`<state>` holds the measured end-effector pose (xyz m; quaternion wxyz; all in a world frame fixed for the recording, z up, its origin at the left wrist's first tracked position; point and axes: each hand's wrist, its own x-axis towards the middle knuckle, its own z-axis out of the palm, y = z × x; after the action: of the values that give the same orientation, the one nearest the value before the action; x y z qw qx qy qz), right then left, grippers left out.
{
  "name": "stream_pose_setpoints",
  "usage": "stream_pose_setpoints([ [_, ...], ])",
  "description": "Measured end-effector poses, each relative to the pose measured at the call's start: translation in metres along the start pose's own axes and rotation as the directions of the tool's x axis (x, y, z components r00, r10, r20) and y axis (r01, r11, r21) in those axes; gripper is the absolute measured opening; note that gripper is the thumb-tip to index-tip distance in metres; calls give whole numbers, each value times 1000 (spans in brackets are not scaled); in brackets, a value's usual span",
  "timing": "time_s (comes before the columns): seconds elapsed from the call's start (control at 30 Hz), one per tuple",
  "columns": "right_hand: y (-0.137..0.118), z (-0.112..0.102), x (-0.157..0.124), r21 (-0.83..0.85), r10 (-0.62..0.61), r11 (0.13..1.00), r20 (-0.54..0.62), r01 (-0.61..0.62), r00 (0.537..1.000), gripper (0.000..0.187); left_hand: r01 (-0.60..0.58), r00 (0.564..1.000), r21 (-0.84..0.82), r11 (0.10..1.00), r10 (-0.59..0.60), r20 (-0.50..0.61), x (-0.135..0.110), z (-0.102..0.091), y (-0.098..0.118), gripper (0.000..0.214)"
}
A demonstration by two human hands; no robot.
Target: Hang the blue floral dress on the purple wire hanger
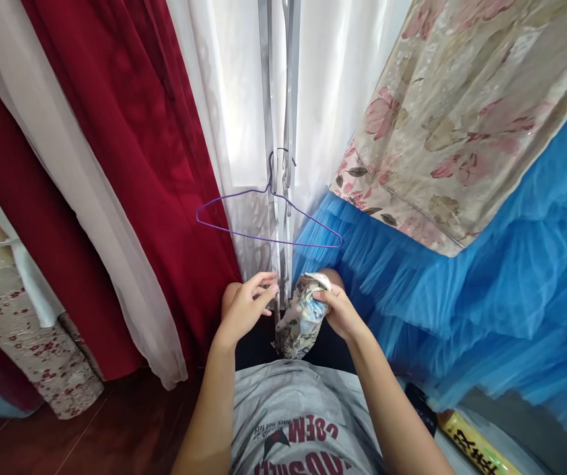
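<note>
My right hand [338,310] is closed round a bunched piece of patterned cloth [301,316], which hangs down over my lap. My left hand [246,307] hovers just left of the cloth with its fingers curled and apart, holding nothing. A purple wire hanger [263,224] hangs above both hands from a shiny metal pole [278,99].
Red curtain [129,165] and white sheer fabric [55,165] hang to the left. Blue tulle [486,290] and a floral cloth [461,112] fill the right. A floral fabric roll [26,330] leans at far left. A dark phone-like object [422,406] and a yellow package [476,448] lie at lower right.
</note>
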<state>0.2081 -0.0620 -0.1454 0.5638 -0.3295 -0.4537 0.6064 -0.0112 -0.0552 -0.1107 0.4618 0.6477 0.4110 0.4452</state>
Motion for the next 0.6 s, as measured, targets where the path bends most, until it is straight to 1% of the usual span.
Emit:
stream_pose_setpoints([
  [0.03,-6,3,0,-15,17,1000,39,-16,999,21,-46,999,34,998,45,29,3,2,-5,51],
  [0.07,-13,7,-1,-50,37,998,94,-33,995,20,-111,990,48,993,106,95,6,7,-11,55],
  [0.1,-22,11,-2,-97,60,994,152,-46,986,20,-176,967,37,984,166,192,10,14,-17,58],
  [0.13,-34,14,-3,-149,81,988,202,-51,976,19,-219,931,12,976,206,300,14,23,-23,57],
  [0.17,-46,15,-5,-198,93,979,237,-46,967,18,-231,895,-4,973,214,392,18,31,-30,50],
  [0.2,-60,14,-6,-243,89,970,256,-25,963,17,-221,871,11,975,192,452,22,37,-35,39],
  [0.23,-76,10,-8,-281,68,960,260,8,963,17,-201,868,56,978,151,473,25,41,-41,29],
  [0.27,-92,4,-8,-315,29,948,251,54,967,16,-182,879,120,976,107,466,28,41,-46,27],
  [0.3,-108,-4,-7,-352,-30,929,235,113,972,15,-169,897,187,968,72,436,30,39,-51,32],
  [0.37,-138,-26,1,-439,-130,875,195,205,972,14,-161,928,290,944,44,370,34,27,-57,44],
  [0.4,-151,-38,9,-487,-171,842,170,234,970,12,-169,934,313,934,51,353,35,18,-58,47],
  [0.47,-171,-61,34,-518,-266,806,117,287,957,7,-199,940,330,923,84,332,34,-1,-56,48],
  [0.5,-177,-70,51,-519,-298,799,99,305,949,8,-207,943,331,921,97,320,34,-10,-52,47],
  [0.53,-181,-77,69,-524,-321,791,86,317,943,10,-207,947,332,920,103,304,32,-19,-46,47],
  [0.6,-181,-79,107,-535,-302,792,74,294,950,11,-193,962,358,914,104,252,28,-34,-29,47],
])
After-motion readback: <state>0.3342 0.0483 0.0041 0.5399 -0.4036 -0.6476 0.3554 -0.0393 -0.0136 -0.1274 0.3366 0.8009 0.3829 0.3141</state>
